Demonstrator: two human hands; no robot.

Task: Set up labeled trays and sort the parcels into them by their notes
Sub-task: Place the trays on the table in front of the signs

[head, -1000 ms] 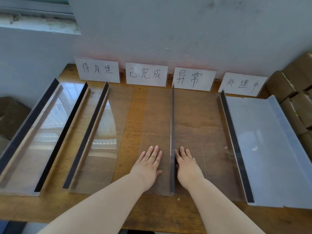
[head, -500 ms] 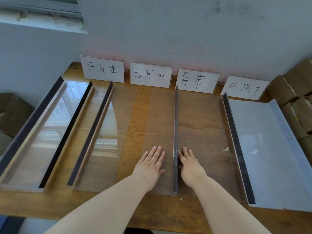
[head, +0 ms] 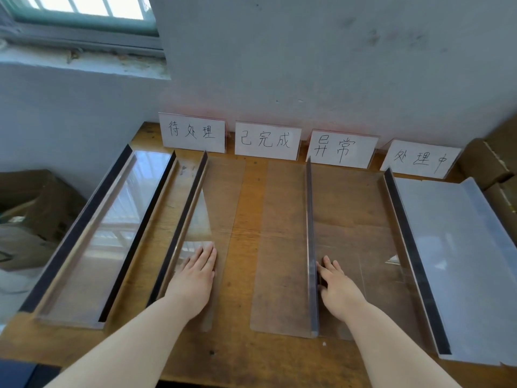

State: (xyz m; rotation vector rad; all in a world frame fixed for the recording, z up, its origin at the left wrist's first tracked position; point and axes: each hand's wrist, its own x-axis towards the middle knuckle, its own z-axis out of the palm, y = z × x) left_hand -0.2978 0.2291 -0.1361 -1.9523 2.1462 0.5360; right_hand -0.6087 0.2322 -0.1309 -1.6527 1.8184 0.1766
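Head view, the only one on offer. Four clear trays are laid side by side on the wooden table (head: 243,219), running from the near edge back toward the wall. The leftmost tray (head: 106,233) is edged with dark strips along both long sides. The second tray (head: 223,186) gets a dark strip on its left side only. The third tray (head: 282,247), around the middle of the frame, is topped off with an upright clear wall (head: 311,219) on its right side. The fourth tray (head: 461,261), frosted, is seen at the right with a dark strip on its left.

Four handwritten label cards (head: 267,140) are propped in a row at the back, against the wall.

The left hand (head: 195,273) is laid flat on the second tray near its front end, fingers straight and together, nothing gripped. The right hand (head: 338,287) is pressed flat on the clear sheet just right of the upright wall, fingers straight, its inner edge tucked up against that wall. Which tray that sheet belongs to can't be told.

Brown cardboard boxes (head: 486,166) are stacked at the right edge, beside the fourth tray. A window (head: 84,9) is caught at upper left.
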